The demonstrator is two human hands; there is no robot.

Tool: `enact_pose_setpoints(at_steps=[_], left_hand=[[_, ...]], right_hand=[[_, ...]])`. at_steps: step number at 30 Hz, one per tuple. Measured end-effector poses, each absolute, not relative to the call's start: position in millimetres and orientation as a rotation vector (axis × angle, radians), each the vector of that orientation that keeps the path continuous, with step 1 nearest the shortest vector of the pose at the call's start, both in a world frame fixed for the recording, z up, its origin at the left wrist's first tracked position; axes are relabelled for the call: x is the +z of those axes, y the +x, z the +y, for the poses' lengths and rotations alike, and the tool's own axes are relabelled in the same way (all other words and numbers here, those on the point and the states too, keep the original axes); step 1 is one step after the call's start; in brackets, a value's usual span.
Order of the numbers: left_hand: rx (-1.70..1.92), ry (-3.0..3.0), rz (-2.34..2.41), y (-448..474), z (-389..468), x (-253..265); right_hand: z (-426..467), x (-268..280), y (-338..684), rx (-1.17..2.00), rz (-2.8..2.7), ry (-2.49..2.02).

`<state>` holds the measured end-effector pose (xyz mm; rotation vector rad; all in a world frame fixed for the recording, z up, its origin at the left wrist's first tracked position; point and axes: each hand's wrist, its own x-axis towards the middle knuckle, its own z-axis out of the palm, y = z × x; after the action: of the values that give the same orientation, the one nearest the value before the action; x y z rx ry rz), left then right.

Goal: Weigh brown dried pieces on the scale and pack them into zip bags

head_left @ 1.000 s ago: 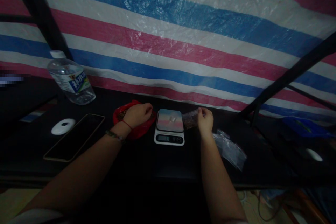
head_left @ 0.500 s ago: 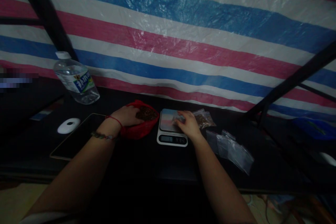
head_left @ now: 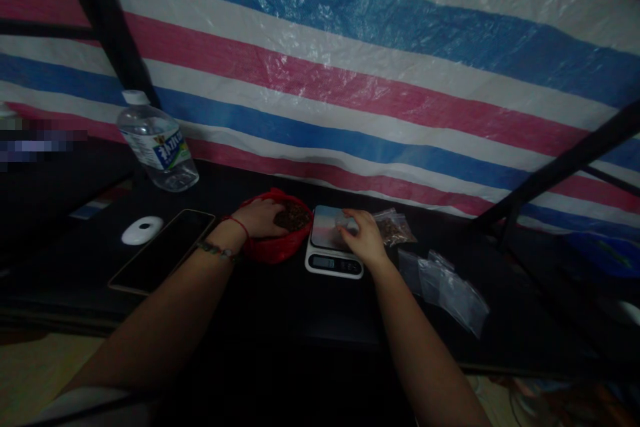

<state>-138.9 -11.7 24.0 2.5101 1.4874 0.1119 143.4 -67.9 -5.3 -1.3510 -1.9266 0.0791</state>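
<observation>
My left hand reaches over the near-left rim of a red bag. Its fingers stretch onto the loose brown dried bits inside, and the fingertips are partly hidden. Beside the bag stands a small white digital scale with a shiny plate; the digits on its display are too dim to read. Over the plate's right side, my right hand curls its thumb and fingers round a small clear plastic thing, whose exact kind I cannot make out.
Filled clear bags of brown bits lie right of the scale, with several flat zip bags nearer. On the left are a phone-like dark tablet, a white oval case and a clear bottle. A striped sheet hangs behind.
The whole view has shifted slightly, so things sit a little further right. Both hands stay at the same places, the left in the red bag and the right over the scale.
</observation>
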Motion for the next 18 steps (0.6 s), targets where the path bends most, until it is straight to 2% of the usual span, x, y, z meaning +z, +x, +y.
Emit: enact_pose_setpoints(at_steps=[6,18], left_hand=[[0.178,2.581,1.393,-132,-9,20],[0.207,2.519,1.64,-109,-19,3]], right_hand=[[-69,-5,142,0.093,-1.932,-1.334],[-74,0,139,0.1,-1.937,-1.3]])
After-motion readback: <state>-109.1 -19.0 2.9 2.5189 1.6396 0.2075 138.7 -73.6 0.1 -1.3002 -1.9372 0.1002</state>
